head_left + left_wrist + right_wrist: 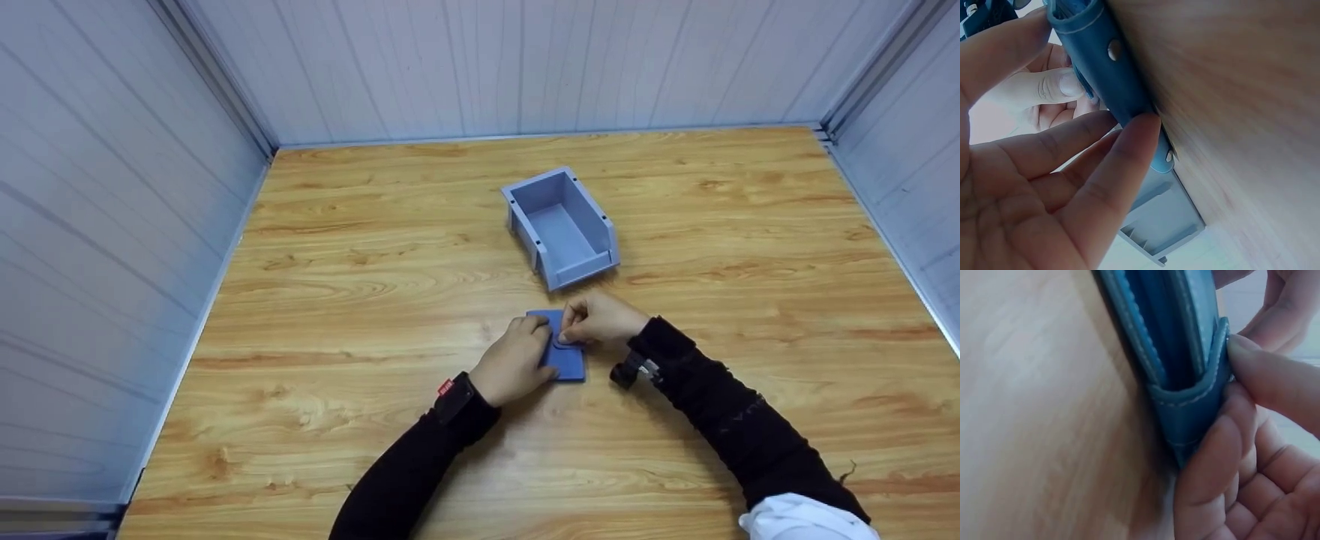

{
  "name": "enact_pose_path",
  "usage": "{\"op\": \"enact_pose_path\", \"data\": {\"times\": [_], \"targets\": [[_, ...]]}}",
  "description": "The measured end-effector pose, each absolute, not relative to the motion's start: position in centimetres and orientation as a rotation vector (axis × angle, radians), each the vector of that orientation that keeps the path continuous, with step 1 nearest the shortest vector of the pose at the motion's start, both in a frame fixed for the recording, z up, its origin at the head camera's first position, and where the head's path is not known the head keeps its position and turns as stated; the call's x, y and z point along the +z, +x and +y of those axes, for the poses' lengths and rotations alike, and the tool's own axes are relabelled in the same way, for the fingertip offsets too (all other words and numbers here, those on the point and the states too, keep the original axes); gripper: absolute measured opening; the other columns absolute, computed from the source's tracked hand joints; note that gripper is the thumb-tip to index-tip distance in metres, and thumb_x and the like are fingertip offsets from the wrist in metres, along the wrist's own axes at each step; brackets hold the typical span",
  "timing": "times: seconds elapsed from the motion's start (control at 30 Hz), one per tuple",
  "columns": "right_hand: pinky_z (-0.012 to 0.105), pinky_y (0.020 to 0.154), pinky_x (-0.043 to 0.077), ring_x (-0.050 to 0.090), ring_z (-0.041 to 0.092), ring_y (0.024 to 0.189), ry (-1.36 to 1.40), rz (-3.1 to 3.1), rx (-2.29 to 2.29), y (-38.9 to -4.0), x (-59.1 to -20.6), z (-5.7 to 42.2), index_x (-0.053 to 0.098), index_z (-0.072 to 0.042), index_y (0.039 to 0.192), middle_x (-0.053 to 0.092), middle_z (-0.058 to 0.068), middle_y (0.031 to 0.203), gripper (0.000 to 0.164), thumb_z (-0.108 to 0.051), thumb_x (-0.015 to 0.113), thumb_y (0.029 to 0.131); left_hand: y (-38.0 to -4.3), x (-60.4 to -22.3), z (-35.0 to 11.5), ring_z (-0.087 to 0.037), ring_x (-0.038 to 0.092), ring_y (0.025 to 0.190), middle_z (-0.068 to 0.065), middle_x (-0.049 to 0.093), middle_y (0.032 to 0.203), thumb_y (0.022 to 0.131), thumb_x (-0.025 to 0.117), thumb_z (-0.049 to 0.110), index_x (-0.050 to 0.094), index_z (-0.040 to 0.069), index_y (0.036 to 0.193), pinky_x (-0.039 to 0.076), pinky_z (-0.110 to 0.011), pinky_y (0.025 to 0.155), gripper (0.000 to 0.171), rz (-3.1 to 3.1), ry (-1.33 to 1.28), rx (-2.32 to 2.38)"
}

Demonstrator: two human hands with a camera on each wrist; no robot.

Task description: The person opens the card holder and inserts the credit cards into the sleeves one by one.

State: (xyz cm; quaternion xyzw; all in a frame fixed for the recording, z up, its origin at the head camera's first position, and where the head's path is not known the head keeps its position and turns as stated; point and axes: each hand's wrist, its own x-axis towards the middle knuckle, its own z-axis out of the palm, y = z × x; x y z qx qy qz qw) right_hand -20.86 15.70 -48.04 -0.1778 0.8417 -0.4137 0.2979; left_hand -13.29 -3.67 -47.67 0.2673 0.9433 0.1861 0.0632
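Observation:
A blue wallet (568,367) with pale stitching lies on the wooden table. My left hand (516,361) holds it along its left edge, with the thumb near the front corner and the fingers farther back. In the left wrist view, metal studs show on the wallet's rounded spine (1107,63). From the right, my right hand (604,319) pinches the end of the wallet's closing strap (1193,405) between thumb and curled fingers. The right wrist view shows this strap wrapping round the wallet's open side; the fingers hide whether its end is fastened.
A grey plastic bin (568,225) with a low front lip stands just behind the wallet, turned at an angle. Pale panel walls (480,67) border the wooden table (360,285) at the back and both sides.

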Motion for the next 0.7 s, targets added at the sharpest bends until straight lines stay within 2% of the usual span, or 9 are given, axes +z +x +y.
{"op": "enact_pose_path", "data": {"times": [0.23, 0.4, 0.57, 0.7], "targets": [[0.016, 0.049, 0.042, 0.049, 0.001, 0.051, -0.436, 2.15, -1.237, -21.1, -48.7, 16.3, 0.068, 0.0, 0.081, 0.058, -0.01, 0.061, 0.01, -0.008, 0.074, 0.081, -13.3, -47.8, -3.7, -0.03, 0.049, 0.127, -0.015, 0.053, 0.138, 0.085, 0.074, 0.032, 0.058, -0.003, 0.129, 0.042, -0.036, 0.11, 0.058, 2.853, 0.805, 0.555], [0.019, 0.053, 0.049, 0.056, 0.005, 0.058, -0.399, 2.21, -1.327, -21.2, -48.4, 16.8, 0.067, 0.003, 0.087, 0.063, -0.006, 0.069, 0.015, -0.012, 0.068, 0.089, -13.5, -47.6, -4.0, -0.03, 0.049, 0.127, -0.014, 0.053, 0.139, 0.089, 0.068, 0.036, 0.058, -0.001, 0.131, 0.043, -0.037, 0.108, 0.056, 2.839, 0.757, 0.604], [0.021, 0.059, 0.046, 0.056, 0.011, 0.065, -0.382, 2.411, -1.344, -21.2, -47.7, 17.5, 0.067, 0.003, 0.09, 0.063, 0.002, 0.076, 0.024, -0.02, 0.064, 0.094, -13.8, -47.1, -4.7, -0.033, 0.049, 0.128, -0.017, 0.051, 0.142, 0.092, 0.065, 0.037, 0.053, -0.001, 0.136, 0.043, -0.042, 0.109, 0.06, 2.837, 0.674, 0.639], [0.023, 0.06, 0.043, 0.053, 0.012, 0.066, -0.37, 2.601, -1.327, -21.2, -47.3, 18.1, 0.067, -0.002, 0.089, 0.062, 0.003, 0.076, 0.022, -0.022, 0.063, 0.095, -14.4, -46.9, -5.6, -0.034, 0.046, 0.133, -0.018, 0.049, 0.144, 0.091, 0.065, 0.04, 0.05, -0.001, 0.139, 0.04, -0.044, 0.112, 0.065, 2.885, 0.646, 0.634]]}}
